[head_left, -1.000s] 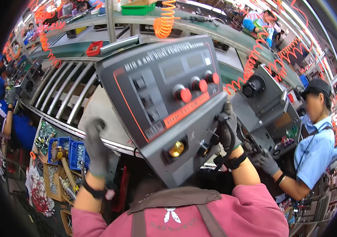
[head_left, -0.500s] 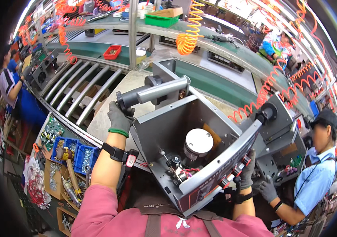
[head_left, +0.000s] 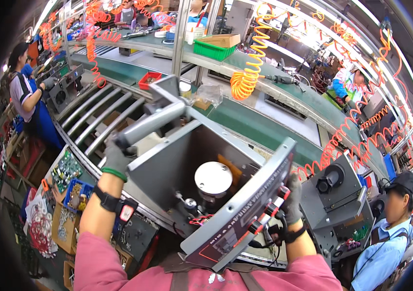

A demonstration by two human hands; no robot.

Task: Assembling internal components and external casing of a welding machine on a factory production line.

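Between my hands is a welding machine's open grey metal housing, tilted in front of my body. Inside it stand a white-topped cylinder and small parts with red wires. Its front panel carries red-ringed black knobs and faces my lower right. A thick grey tubular arm sticks out at the upper left. My gloved left hand is closed round the dark end of that arm. My gloved right hand grips the panel's right edge, its fingers partly hidden, with a black cable hanging beside it.
A roller conveyor runs at the left, beyond bins of screws. A second grey housing stands at the right beside a co-worker in light blue. An orange coiled hose hangs over the green belt.
The housing has turned and shifted left, its front panel now more upright. My left hand has moved left with the arm's end. The right co-worker's gloved hand has gone out of sight.
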